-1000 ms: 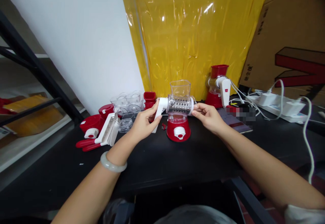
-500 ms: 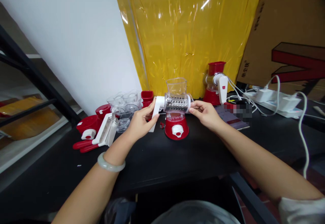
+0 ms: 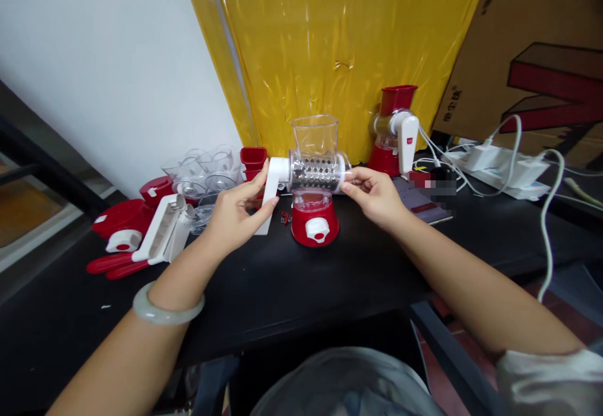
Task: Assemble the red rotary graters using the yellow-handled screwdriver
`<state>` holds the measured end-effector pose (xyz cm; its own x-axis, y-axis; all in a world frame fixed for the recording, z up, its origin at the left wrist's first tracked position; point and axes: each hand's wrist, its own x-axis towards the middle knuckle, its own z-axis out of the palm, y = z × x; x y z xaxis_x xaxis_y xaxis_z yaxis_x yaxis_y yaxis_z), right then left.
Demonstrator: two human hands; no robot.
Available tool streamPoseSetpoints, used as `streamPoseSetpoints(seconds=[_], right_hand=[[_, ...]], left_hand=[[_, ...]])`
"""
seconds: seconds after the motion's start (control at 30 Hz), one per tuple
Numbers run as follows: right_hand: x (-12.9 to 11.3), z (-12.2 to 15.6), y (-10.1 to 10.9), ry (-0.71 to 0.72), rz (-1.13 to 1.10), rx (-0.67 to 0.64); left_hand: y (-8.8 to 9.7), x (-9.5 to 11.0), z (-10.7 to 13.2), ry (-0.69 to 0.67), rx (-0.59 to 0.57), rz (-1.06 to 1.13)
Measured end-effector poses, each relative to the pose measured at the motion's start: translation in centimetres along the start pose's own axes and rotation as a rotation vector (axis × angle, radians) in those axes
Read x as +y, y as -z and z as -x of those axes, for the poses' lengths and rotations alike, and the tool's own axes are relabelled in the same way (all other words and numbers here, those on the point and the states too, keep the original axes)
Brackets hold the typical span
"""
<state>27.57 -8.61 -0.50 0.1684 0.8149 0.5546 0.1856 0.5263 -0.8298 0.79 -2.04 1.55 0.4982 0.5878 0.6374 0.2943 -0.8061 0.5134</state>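
A rotary drum grater (image 3: 315, 212) with a red base and clear housing stands upright in front of me. Its perforated metal drum (image 3: 315, 173) lies sideways inside the housing. My left hand (image 3: 238, 212) grips the white crank handle (image 3: 272, 193) at the drum's left end, thumb and fingers on either side of it. At the other end, the fingers of my right hand (image 3: 374, 195) are pinched at the clear rim of the housing, by the drum's white ring (image 3: 342, 173). What exactly lies between those fingertips is hidden.
Another red grater (image 3: 394, 130) with a white crank stands at the back right, beside a power strip (image 3: 506, 174) and cables. To the left are red bases (image 3: 125, 218), white crank handles (image 3: 160, 230), clear housings (image 3: 202, 174) and red pushers (image 3: 253, 159). All rest on a black table (image 3: 282, 290).
The whole view has shifted, so the table's things appear further left and higher. Both hands keep their places at the two ends of the grater, which still stands upright.
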Motion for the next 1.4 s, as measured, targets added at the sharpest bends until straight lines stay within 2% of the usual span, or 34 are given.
streamPoseSetpoints(seconds=[0.13,0.33,0.4,0.57,0.7,0.97,1.17,1.4], right_hand=[[0.7,-0.1,0.0,0.009,-0.027,0.046],[1.9,-1.0,0.6,0.045,-0.288,0.201],[2.0,-1.2,1.0,0.051,-0.321,0.237],[1.8,-1.4,1.6,0.020,-0.375,0.273],[1.9,-1.4,1.6,-0.001,-0.427,0.274],[2.0,-1.5,1.8,-0.032,-0.441,0.257],[1.8,-1.4,1.6,-0.013,-0.454,0.290],[1.5,-1.0,1.1,0.017,-0.434,0.309]], left_hand=[[0.0,0.8,0.1,-0.055,0.002,-0.075],[1.3,2.6,0.2,-0.081,-0.111,-0.161],[1.9,2.8,0.0,-0.046,-0.100,-0.087],[2.5,2.2,-0.6,0.066,-0.009,0.256],[2.4,2.1,-0.7,0.105,0.025,0.362],[2.7,2.8,-0.5,0.096,0.036,0.420],[2.4,2.1,-0.4,0.058,0.014,0.440],[2.2,1.6,-0.4,0.097,-0.012,0.433]])
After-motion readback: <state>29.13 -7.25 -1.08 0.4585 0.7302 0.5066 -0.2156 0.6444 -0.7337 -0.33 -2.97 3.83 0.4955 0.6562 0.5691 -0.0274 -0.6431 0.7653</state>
